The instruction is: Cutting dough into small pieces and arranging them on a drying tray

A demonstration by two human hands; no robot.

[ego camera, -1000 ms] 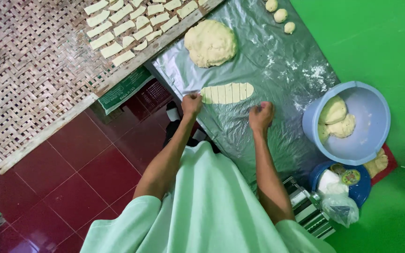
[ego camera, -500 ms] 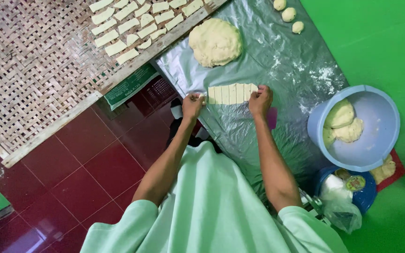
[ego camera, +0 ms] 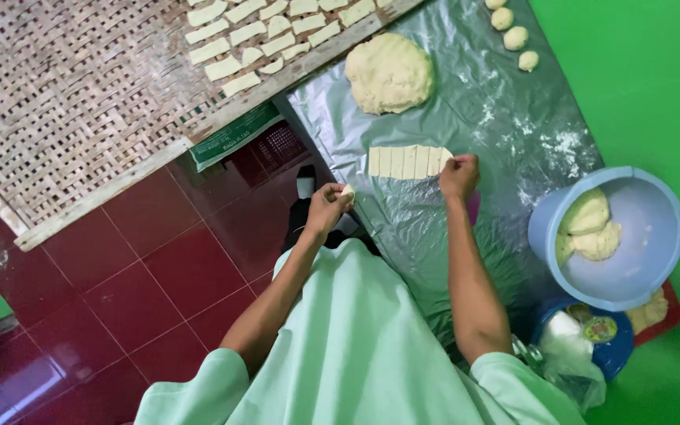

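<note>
A flattened strip of pale dough cut into several pieces point(ego camera: 404, 161) lies on a grey plastic sheet point(ego camera: 466, 102). My left hand point(ego camera: 327, 206) is closed on a small piece of dough just off the strip's left end, over the sheet's edge. My right hand point(ego camera: 460, 175) pinches the right end of the strip, fingers curled on it. A large round lump of dough point(ego camera: 389, 72) sits farther up the sheet. Three small dough balls point(ego camera: 515, 36) lie at the sheet's top right.
A woven bamboo tray point(ego camera: 72, 102) at the upper left carries rows of cut dough pieces point(ego camera: 269, 31). A blue bowl point(ego camera: 655, 236) with dough lumps stands at the right, a smaller blue container point(ego camera: 615, 350) below it. Red floor tiles point(ego camera: 159, 275) at left, green surface point(ego camera: 639, 79) at right.
My left hand has pulled back from the strip's left end with a piece of dough. My right hand stays at the right end. The camera view has shifted slightly.
</note>
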